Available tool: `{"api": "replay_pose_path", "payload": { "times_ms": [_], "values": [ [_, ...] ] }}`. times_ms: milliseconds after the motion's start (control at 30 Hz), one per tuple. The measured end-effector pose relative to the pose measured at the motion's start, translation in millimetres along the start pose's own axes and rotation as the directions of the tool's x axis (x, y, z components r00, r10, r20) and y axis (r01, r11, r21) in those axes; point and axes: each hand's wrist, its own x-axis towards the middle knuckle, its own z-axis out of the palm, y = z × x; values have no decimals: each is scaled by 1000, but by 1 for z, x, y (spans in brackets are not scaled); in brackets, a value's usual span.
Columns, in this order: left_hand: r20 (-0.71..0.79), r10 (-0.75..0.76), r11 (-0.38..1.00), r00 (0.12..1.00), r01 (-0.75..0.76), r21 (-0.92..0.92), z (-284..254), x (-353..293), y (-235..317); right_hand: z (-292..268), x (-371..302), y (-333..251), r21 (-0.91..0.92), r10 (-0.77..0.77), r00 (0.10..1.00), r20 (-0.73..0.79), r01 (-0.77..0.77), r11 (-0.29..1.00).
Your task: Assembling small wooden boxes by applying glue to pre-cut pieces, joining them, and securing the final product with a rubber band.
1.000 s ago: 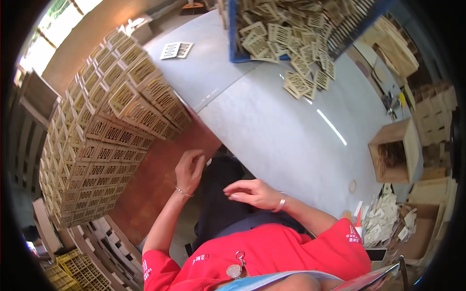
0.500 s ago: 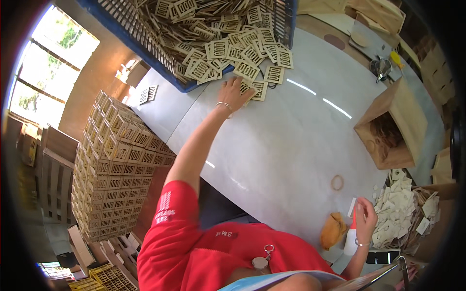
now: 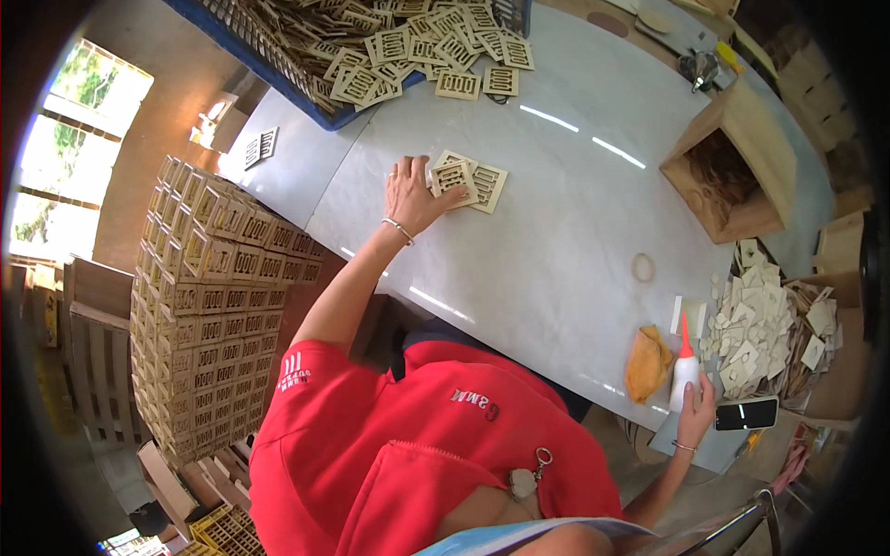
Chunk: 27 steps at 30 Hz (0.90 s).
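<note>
My left hand [image 3: 413, 198] is on the table with its thumb over a small slotted wooden panel [image 3: 456, 182], gripping its edge. A second slotted panel [image 3: 488, 188] lies partly beneath that one, askew to it. At the lower right, the fingers of my right hand [image 3: 695, 410] are wrapped round the lower part of a white squeeze bottle [image 3: 684, 378] with a long red nozzle. An orange-yellow cloth [image 3: 648, 363] lies just left of the bottle. Small white strips [image 3: 688, 317] lie beyond the nozzle.
A blue crate [image 3: 332, 120] spills slotted panels [image 3: 389, 44] onto the far table. Stacked slotted frames [image 3: 218, 324] stand at left. On the right are an open wooden box [image 3: 732, 167], a heap of pale offcuts [image 3: 756, 334], a phone [image 3: 746, 414] and a rubber band [image 3: 642, 268].
My left hand has drawn panels away from the crate's pile, toward me. My right hand has moved down and closed round the squeeze bottle. The whole view has shifted slightly.
</note>
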Motion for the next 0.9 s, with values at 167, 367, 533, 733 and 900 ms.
{"api": "replay_pose_path", "payload": {
  "times_ms": [167,367,533,733,900],
  "values": [
    [65,-31,979,997,17,204,2,-9,21,1,-12,23,30,125,992,3,-125,992],
    [267,-28,988,963,-14,153,-8,22,12,22,-32,20,186,268,960,81,-278,942],
    [308,-4,980,951,-58,191,-8,33,20,25,-36,17,186,320,946,56,-325,927],
    [102,201,979,974,-204,20,-7,35,5,-7,-28,-25,820,649,715,-261,-190,540],
    [-147,398,905,905,-414,-99,-15,33,4,-75,-14,-87,573,474,733,-488,-141,807]
  ]
}}
